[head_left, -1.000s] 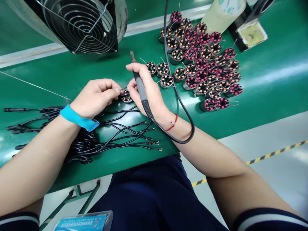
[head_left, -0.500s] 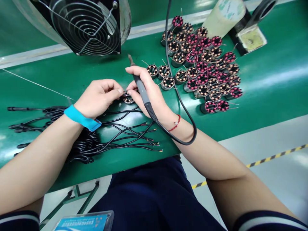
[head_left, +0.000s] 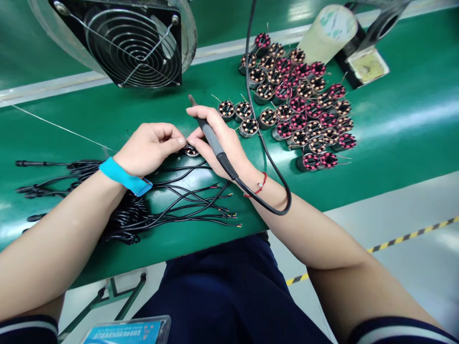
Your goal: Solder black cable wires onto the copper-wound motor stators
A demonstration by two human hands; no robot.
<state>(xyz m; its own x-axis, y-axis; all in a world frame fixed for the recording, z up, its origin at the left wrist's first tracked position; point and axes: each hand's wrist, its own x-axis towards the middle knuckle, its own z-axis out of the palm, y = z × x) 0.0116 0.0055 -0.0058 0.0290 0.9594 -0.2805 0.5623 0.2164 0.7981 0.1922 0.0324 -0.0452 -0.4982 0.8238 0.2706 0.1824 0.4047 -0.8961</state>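
Observation:
My right hand (head_left: 224, 148) is closed around a soldering iron (head_left: 212, 137), whose tip points up and away. Its thumb and forefinger also reach down to a small wound motor stator (head_left: 191, 151) on the green bench. From the other side my left hand (head_left: 154, 145), with a blue wrist strap (head_left: 124, 176), pinches at the stator's upper edge. What lies between those fingertips is too small to make out. The fingers partly cover the stator. Just below the hands, black cables (head_left: 172, 217) lie with their stripped, coloured wire ends to the right.
Several more stators (head_left: 297, 105) with copper or red windings stand at the right. The iron's cord (head_left: 265, 148) loops past them. A fan (head_left: 139, 55) stands at the back left. At the back right are a tape roll (head_left: 324, 36) and an iron stand with sponge (head_left: 367, 67).
My left fingertips have moved slightly right, closer to my right fingertips over the stator. The whole view has shifted a little. The soldering iron stays in my right hand.

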